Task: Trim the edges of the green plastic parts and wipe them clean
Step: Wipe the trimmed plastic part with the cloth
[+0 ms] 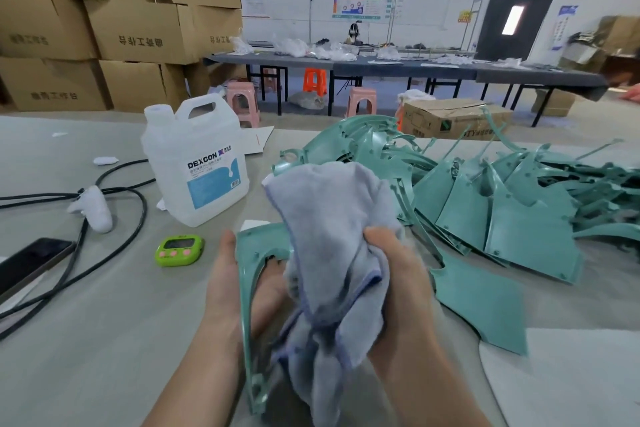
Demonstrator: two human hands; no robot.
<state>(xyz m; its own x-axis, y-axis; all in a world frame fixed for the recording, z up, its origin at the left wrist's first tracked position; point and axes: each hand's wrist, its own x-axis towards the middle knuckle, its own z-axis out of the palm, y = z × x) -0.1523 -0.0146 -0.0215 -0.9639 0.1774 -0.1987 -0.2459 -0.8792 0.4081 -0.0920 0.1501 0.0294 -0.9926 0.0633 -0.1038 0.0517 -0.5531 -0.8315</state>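
Green plastic part (246, 308), a curved frame, is held up close to the body over the table (104, 340). The left hand (223, 291) clamps it w/ thumb on the outer edge and fingers behind. The right hand (403, 288) is bunched tight round a lilac cloth (329, 218), which drapes over the frame's right side. The step in hand looks like wiping, not trimming, as neither hand has a cutter. A pile of green parts (512, 218) lies to the right. The next move prob. calls for running the cloth along each edge, turning the frame, then setting it apart from the pile.
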